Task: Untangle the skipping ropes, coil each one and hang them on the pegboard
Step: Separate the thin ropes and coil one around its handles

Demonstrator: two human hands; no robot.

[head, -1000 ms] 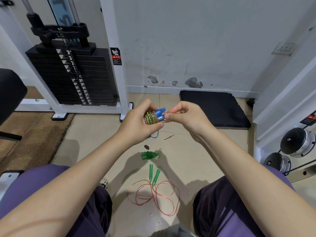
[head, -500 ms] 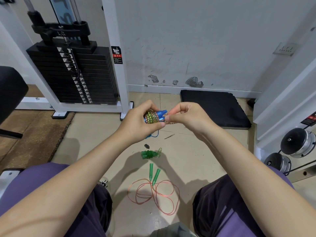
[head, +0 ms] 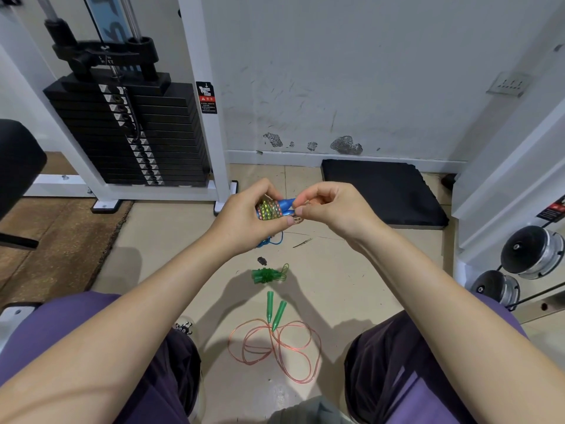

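My left hand [head: 244, 218] is gripping the blue-handled rope bundle [head: 272, 209], coiled tight, held up btwn my knees over the floor [head: 171, 240]. Right hand [head: 333, 209] is pinching its end at the handles. A green rope bundle [head: 267, 275] is lying on the floor below, w/ a loose orange rope [head: 275, 347], green handles, just beside it nearer me.

Head camera, 1 wide view, looking forward and down

It looks from the seated person's head over both forearms to the left hand [head: 244, 217] and right hand [head: 331, 209], which meet near mid-frame, close to the lens. Below them lies the floor [head: 171, 240] between the knees; the wall [head: 367, 71] fills the top, the weight stack [head: 131, 133] stands upper left, and straight edges bow toward the borders.
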